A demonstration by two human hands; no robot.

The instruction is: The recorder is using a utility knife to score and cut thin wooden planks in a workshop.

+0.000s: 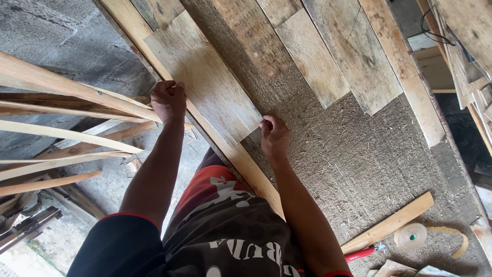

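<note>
Veneer sheet point(205, 82) lay on the fibrous board point(348, 154) beside strips already laid, roughly half still bare. Left hand point(168, 100) pinched its far edge, right hand point(274, 136) fingers gripped the near corner.

**Pale wood on grey-brown board**

The veneer sheet point(205, 77) is pale tan with fine ripple grain. The tabletop point(359, 154) is speckled grey-brown. At five o'clock lie a cream tape roll point(410, 236) and a red pen point(363, 253).
</note>
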